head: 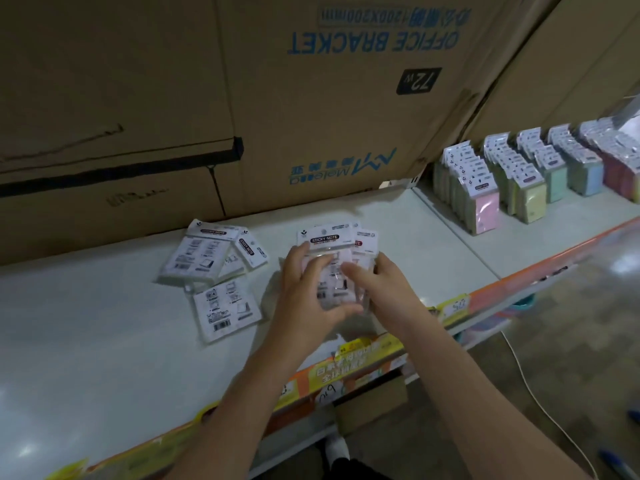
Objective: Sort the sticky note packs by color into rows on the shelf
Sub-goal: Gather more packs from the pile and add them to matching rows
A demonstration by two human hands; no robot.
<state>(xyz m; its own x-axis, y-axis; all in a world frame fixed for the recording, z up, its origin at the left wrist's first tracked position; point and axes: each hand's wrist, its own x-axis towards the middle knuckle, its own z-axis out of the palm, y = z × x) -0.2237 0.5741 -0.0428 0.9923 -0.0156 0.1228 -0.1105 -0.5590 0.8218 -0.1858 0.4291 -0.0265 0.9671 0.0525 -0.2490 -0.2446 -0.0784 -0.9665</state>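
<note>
Head view looks down on the shelf [104, 341], and both hands sit on a small stack [334, 261] of sticky note packs near the shelf's front edge, about mid-length. Left hand [304, 292] cups the stack from its left side, fingers curled round it with the thumb under the near end. Right hand [377, 289] closes in from the right, fingers bent over the top pack, so the stack is pinched between the 2 hands. My guess is that's to square the packs up so they move as 1 bundle rather than sliding apart in their slick wrappers

Left of the stack there's a loose pile [211, 268] of about 4 packs lying flat, mostly backs up, so colour is hard to tell there. Probably they're just dumped waiting for their turn

Right of the stack, further along the shelf, the sorted rows [519, 174] stand upright, headers up, faces out: pink front, then yellow, green, blue, something reddish at the far end. Standing them like that keeps each colour readable from the aisle

Big cardboard boxes [242, 98] wall off the back of the shelf, so the rows run front to back against them
</note>
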